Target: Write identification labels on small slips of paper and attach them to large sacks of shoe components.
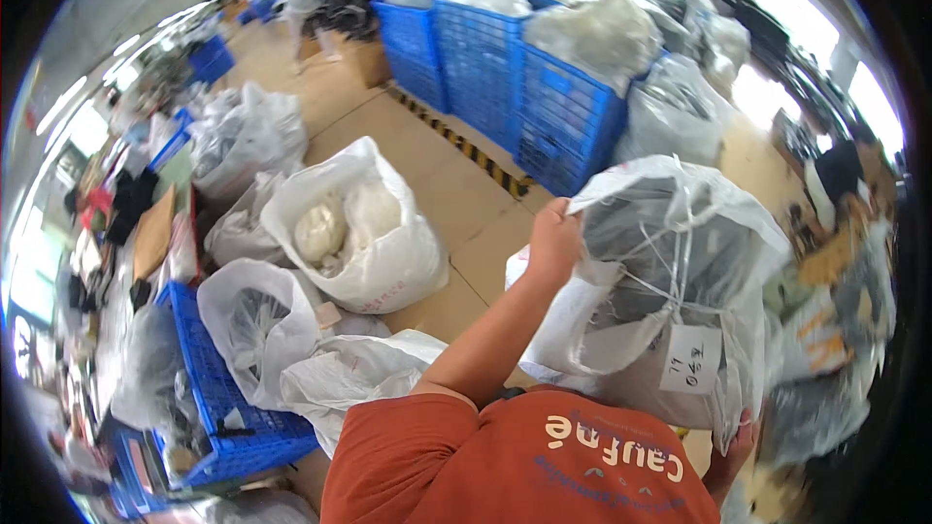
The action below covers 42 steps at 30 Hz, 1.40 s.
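In front of me stands a large white woven sack (602, 354), with dark grey stuff showing through clear plastic inside its mouth. White string (677, 262) crosses the opening, and a white paper tag (691, 359) with handwriting hangs there. My left hand (556, 241) is closed on the sack's upper left rim. Down at the sack's lower right edge, my right hand (740, 444) pinches the white material; my body and the sack partly hide it.
Left of me, an open white sack (408, 267) holds pale bundles, beside more plastic-lined sacks (218, 306) and a blue crate (209, 417). Tall blue crates (476, 68) line a yellow-black floor strip (461, 144). A person (306, 5) is far back; another (840, 175) is at right.
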Tool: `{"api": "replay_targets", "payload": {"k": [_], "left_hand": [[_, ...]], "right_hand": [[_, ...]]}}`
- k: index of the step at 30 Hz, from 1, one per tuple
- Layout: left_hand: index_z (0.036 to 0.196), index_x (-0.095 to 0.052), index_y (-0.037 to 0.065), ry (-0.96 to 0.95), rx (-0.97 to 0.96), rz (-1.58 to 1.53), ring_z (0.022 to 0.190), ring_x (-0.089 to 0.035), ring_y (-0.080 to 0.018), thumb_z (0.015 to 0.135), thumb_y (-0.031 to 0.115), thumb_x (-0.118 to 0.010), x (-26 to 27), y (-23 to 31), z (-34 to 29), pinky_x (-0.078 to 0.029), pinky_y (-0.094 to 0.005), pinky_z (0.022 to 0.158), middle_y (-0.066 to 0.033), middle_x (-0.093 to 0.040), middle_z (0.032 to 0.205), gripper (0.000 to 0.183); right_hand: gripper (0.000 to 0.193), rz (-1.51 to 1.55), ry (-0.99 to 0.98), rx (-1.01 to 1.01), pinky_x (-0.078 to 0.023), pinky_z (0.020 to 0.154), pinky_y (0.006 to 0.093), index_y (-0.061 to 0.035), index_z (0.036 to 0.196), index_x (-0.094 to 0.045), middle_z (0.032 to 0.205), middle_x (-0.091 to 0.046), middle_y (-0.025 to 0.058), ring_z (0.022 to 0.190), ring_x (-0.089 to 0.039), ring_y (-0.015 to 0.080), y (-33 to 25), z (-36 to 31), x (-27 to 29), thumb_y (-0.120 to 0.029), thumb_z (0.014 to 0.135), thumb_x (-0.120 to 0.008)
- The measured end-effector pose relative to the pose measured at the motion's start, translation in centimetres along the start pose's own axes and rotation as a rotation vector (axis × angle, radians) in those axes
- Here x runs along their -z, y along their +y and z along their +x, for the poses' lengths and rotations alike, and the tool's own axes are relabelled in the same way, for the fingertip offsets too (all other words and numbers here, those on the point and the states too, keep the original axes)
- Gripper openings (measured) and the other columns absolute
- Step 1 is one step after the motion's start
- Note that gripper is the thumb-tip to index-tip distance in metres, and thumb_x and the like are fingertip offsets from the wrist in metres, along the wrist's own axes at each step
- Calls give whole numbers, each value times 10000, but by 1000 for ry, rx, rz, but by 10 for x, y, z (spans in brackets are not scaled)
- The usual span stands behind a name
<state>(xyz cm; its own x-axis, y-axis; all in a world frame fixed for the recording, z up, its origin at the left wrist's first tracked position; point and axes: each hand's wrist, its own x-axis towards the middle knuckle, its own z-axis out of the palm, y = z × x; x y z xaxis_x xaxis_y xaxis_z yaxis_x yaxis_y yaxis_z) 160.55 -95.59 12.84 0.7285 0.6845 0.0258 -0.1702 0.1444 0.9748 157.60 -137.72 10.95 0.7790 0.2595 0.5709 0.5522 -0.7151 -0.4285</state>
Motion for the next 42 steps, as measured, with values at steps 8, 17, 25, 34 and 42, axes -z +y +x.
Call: {"api": "replay_targets", "payload": {"k": [8,17,25,34,42], "left_hand": [[838,-575,-15,169,57,-15,647,-406,-70,818,5,-450,31,15,-23,-354,-221,579,-8,-502,695,128],[765,-549,-18,596,17,-17,615,-383,-73,795,-8,-428,105,18,101,-320,-248,528,-5,-475,667,125],[865,-568,-23,833,54,-57,598,-420,-90,815,55,-494,199,16,161,-351,-268,503,-36,-501,670,119],[888,-533,-30,931,-131,52,367,-441,-151,844,96,-448,267,47,254,-341,-298,366,-52,-452,524,159],[958,-538,-44,993,-79,-78,598,-473,-106,861,92,-452,340,31,376,-371,-255,525,-62,-529,734,188]], "right_hand": [[285,840,-313,-508,-424,763,299,69,1059,-502,1022,-539,124,913,-514,189,26,60,-64,-160,902,-439],[317,957,-849,-487,-417,779,303,50,1113,-466,1032,-539,126,910,-513,186,-23,253,-226,-178,894,-437],[304,1055,-1038,-545,-419,778,288,42,1096,-488,1012,-559,113,895,-534,171,-95,330,-362,-164,876,-453],[303,1182,-1042,-362,-423,785,287,61,1104,-495,1021,-569,111,890,-549,172,-201,396,-432,-123,868,-445],[310,1173,-1144,-344,-425,752,286,59,1075,-514,955,-591,97,834,-557,172,-269,467,-567,-151,853,-464]]}}
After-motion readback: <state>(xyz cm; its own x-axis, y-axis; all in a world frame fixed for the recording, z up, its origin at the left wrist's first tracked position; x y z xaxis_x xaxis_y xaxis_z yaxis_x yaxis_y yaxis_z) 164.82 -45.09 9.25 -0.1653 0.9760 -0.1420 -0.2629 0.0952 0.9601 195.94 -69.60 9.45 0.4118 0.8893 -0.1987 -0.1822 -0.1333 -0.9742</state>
